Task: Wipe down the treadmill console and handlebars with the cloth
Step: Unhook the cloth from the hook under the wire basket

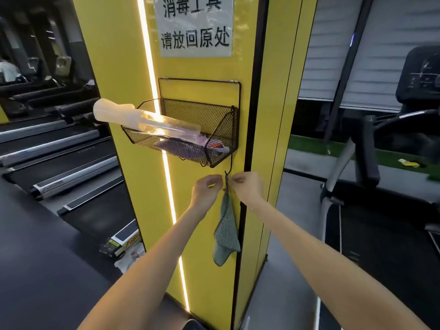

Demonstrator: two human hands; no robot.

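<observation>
A green patterned cloth [226, 232] hangs by a loop from a black hook [228, 172] under a wire basket on a yellow pillar. My left hand [205, 191] and my right hand [247, 186] are both raised to the top of the cloth, fingers pinched on its loop from either side. A treadmill [371, 148] with a dark console [421, 75] and curved handlebars stands at the right, well away from both hands.
The black mesh basket [221, 115] holds a clear spray bottle [142, 120] lying on its side and some purple items. A paper sign [195, 25] is taped above. A row of treadmill decks [59, 158] runs along the left.
</observation>
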